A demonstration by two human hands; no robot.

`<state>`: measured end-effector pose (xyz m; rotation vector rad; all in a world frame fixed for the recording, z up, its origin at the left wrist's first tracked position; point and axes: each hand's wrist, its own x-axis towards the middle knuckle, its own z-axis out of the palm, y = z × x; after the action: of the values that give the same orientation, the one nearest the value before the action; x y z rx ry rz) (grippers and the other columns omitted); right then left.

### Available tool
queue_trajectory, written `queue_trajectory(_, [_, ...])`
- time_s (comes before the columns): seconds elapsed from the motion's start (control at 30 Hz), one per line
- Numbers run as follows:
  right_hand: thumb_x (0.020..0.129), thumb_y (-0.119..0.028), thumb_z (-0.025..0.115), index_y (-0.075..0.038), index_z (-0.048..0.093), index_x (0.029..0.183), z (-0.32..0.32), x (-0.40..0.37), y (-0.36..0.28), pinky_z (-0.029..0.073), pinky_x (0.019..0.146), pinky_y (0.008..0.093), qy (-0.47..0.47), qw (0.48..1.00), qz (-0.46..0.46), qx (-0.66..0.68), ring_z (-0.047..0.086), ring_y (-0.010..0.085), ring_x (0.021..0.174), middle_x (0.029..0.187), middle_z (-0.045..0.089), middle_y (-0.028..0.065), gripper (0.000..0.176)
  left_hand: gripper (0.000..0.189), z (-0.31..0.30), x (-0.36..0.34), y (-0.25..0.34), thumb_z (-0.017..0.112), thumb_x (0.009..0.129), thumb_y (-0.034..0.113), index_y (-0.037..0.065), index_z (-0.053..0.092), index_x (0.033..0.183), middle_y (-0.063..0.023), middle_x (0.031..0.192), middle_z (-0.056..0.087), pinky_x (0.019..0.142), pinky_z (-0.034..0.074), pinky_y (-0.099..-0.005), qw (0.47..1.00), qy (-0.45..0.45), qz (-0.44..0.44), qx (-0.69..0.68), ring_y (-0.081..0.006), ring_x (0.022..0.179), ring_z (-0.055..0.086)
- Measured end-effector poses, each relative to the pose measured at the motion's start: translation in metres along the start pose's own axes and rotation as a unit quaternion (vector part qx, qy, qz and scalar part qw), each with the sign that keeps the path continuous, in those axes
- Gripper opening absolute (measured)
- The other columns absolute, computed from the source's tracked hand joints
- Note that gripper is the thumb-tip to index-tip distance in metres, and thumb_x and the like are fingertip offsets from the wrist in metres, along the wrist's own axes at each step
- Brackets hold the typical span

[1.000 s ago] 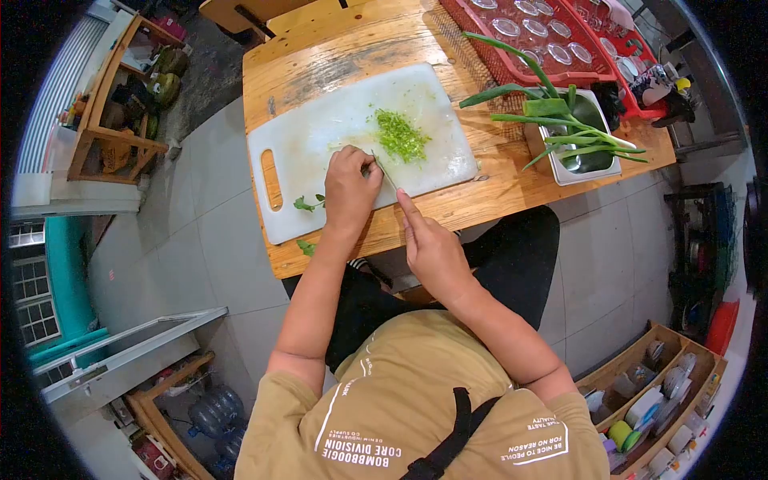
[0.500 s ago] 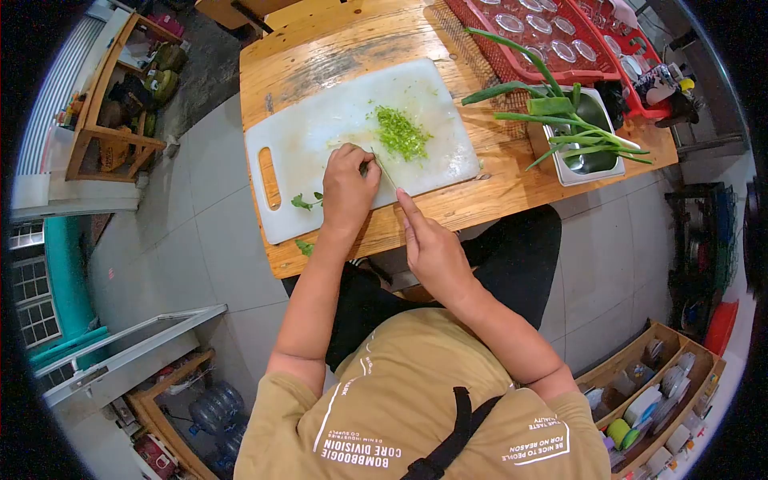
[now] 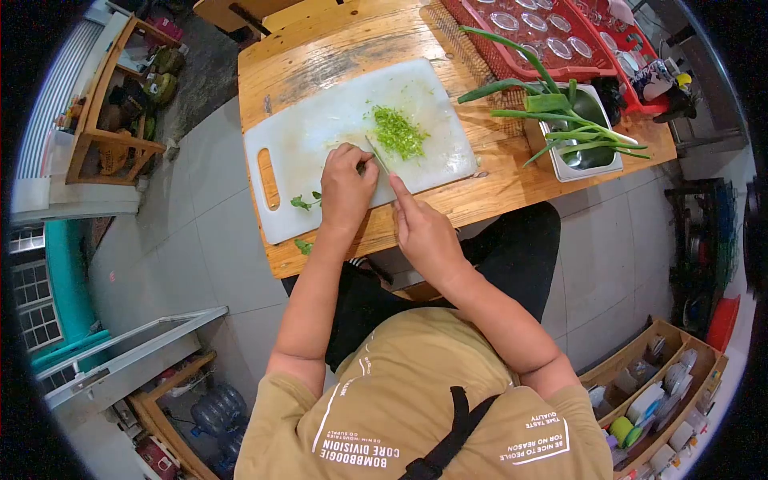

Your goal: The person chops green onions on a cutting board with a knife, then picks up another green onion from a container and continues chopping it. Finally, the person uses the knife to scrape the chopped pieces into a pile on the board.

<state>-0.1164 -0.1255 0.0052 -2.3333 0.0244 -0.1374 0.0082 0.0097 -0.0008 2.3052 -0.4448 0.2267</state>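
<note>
A white board (image 3: pixel 320 132) is shown at 11 o'clock on a honey-brown table (image 3: pixel 320 48) streaked with grey. On the board a bright green pile (image 3: pixel 398 132) and a silvery knife (image 3: pixel 378 158) are seen, with darker green herbs (image 3: pixel 304 202) at its 7 o'clock edge. Green scallions (image 3: pixel 552 104) are laid over a steel-grey tray (image 3: pixel 588 172) at 2 o'clock, beside a red crate (image 3: pixel 480 48). A tan shirt (image 3: pixel 416 384), lettered in white and crossed by a black strap (image 3: pixel 448 448), is shown at 6 o'clock over pale grey tiles (image 3: pixel 216 240).
</note>
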Motion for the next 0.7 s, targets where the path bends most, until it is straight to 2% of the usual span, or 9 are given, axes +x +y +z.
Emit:
queue_trajectory(0.37, [0.108, -0.013, 0.055, -0.012, 0.040, 0.165, -0.015, -0.025, -0.010, 0.055, 0.072, 0.0546, -0.029, 0.999, 0.019, 0.029, 0.066, 0.0442, 0.077, 0.085, 0.066, 0.0252, 0.059, 0.008, 0.001, 0.002, -0.003, 0.073, 0.085, 0.005, -0.003, 0.073, 0.087, -0.0165, 0.091, 0.069, 0.087, 0.054, -0.0450, 1.000, -0.004, -0.001, 0.004, -0.0368, 0.094, 0.065])
queue_trajectory(0.43, [0.106, -0.009, 0.059, -0.017, 0.044, 0.164, -0.013, -0.029, -0.008, 0.054, 0.071, 0.0540, -0.017, 0.999, 0.025, 0.016, 0.068, 0.0450, 0.076, 0.084, 0.067, 0.0253, 0.060, 0.008, 0.001, 0.001, -0.003, 0.072, 0.085, 0.005, -0.003, 0.073, 0.087, -0.0165, 0.090, 0.069, 0.087, 0.054, -0.0451, 1.000, -0.004, 0.004, 0.004, -0.0368, 0.094, 0.065])
queue_trajectory(0.57, [0.106, -0.009, 0.059, -0.017, 0.045, 0.164, -0.006, -0.023, -0.003, 0.054, 0.071, 0.0541, 0.004, 0.999, 0.013, 0.045, 0.068, 0.0449, 0.076, 0.084, 0.067, 0.0251, 0.060, 0.008, 0.001, 0.001, -0.002, 0.072, 0.086, 0.005, -0.003, 0.072, 0.085, -0.0163, 0.091, 0.068, 0.087, 0.054, -0.0450, 1.000, -0.005, -0.002, -0.002, -0.0367, 0.094, 0.065])
queue_trajectory(0.63, [0.106, -0.010, 0.059, -0.017, 0.046, 0.163, -0.005, -0.013, -0.002, 0.055, 0.071, 0.0539, -0.026, 0.999, 0.033, 0.000, 0.068, 0.0448, 0.077, 0.086, 0.068, 0.0254, 0.059, 0.008, -0.001, 0.001, -0.001, 0.072, 0.086, 0.005, -0.003, 0.072, 0.085, -0.0162, 0.091, 0.068, 0.087, 0.054, -0.0448, 1.000, -0.006, -0.003, -0.007, -0.0367, 0.094, 0.065])
queue_trajectory(0.7, [0.106, -0.010, 0.059, -0.016, 0.046, 0.163, 0.004, -0.002, 0.001, 0.055, 0.071, 0.0538, -0.005, 1.000, 0.018, -0.006, 0.068, 0.0446, 0.076, 0.086, 0.068, 0.0254, 0.059, 0.008, -0.002, 0.002, 0.000, 0.073, 0.086, 0.005, -0.003, 0.072, 0.086, -0.0161, 0.091, 0.068, 0.088, 0.054, -0.0448, 1.000, -0.012, 0.007, 0.001, -0.0367, 0.094, 0.065])
